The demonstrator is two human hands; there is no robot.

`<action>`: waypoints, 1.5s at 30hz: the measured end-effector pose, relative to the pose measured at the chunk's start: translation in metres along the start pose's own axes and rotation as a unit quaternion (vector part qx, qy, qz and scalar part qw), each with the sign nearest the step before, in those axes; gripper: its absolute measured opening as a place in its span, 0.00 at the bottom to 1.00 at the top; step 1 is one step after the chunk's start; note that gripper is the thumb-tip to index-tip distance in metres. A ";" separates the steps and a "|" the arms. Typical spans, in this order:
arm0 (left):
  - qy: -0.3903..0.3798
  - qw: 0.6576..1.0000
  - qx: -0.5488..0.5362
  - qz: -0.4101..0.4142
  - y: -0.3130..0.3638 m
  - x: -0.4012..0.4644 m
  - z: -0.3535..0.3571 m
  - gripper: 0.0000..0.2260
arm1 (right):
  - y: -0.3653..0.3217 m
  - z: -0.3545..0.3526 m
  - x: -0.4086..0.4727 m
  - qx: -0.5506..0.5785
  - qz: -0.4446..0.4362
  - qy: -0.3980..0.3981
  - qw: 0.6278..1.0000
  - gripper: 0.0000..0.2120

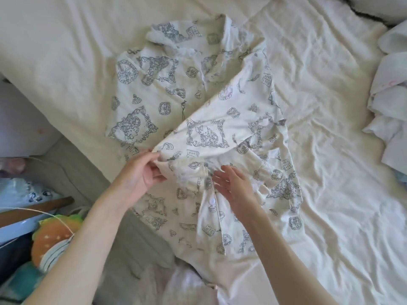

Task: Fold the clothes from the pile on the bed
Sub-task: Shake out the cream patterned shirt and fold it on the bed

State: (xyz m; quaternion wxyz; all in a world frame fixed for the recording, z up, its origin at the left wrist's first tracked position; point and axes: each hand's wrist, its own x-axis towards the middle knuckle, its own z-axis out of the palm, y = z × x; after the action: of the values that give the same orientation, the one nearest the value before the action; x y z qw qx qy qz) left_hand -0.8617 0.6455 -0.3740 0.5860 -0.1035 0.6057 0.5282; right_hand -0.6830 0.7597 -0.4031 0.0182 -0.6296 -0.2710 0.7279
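A white pyjama shirt (167,91) printed with grey cartoon drawings lies spread on the bed, collar at the far end. Its right sleeve (222,128) is folded diagonally across the front. My left hand (143,172) pinches the cuff end of that sleeve at the shirt's near left. My right hand (235,190) lies with straight fingers on the shirt's button placket, just right of the left hand. A pile of white clothes (389,102) sits at the right edge of the bed.
The bed's wrinkled white sheet (330,150) spreads to the right. Left of the bed stand a blue tub (17,227), a burger-shaped cushion (55,238) and other clutter on the floor. More pale fabric (182,285) bunches at the near edge.
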 end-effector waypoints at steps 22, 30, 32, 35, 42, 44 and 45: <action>0.102 0.988 -0.073 -0.087 -0.025 0.027 -0.069 0.08 | 0.015 0.085 -0.003 -0.133 -0.136 0.059 0.980 0.10; 0.134 0.972 0.168 -0.098 -0.024 0.032 -0.082 0.30 | 0.046 0.100 0.013 -0.265 -0.109 0.046 0.957 0.07; 0.127 0.965 0.221 -0.061 -0.026 0.031 -0.080 0.17 | 0.050 0.104 0.013 -0.215 -0.050 0.027 0.975 0.10; 0.086 0.982 0.164 -0.024 -0.030 0.025 -0.086 0.10 | 0.052 0.106 0.006 -0.187 0.024 -0.021 0.982 0.09; 0.091 0.988 0.119 0.046 -0.044 0.008 -0.097 0.14 | 0.085 0.087 -0.035 -0.270 -0.174 -0.049 0.946 0.17; 0.104 0.978 0.177 0.042 -0.048 0.009 -0.100 0.09 | 0.092 0.078 -0.037 -0.343 -0.122 -0.098 0.926 0.14; 0.124 0.969 0.209 0.039 -0.050 0.010 -0.102 0.07 | 0.091 0.074 -0.034 -0.355 -0.089 -0.105 0.924 0.11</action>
State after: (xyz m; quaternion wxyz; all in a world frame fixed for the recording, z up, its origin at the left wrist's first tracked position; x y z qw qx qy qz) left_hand -0.8890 0.5522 -0.4332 0.4942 -0.0195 0.7739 0.3955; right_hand -0.7160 0.6421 -0.4057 -0.1707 -0.4877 -0.5672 0.6413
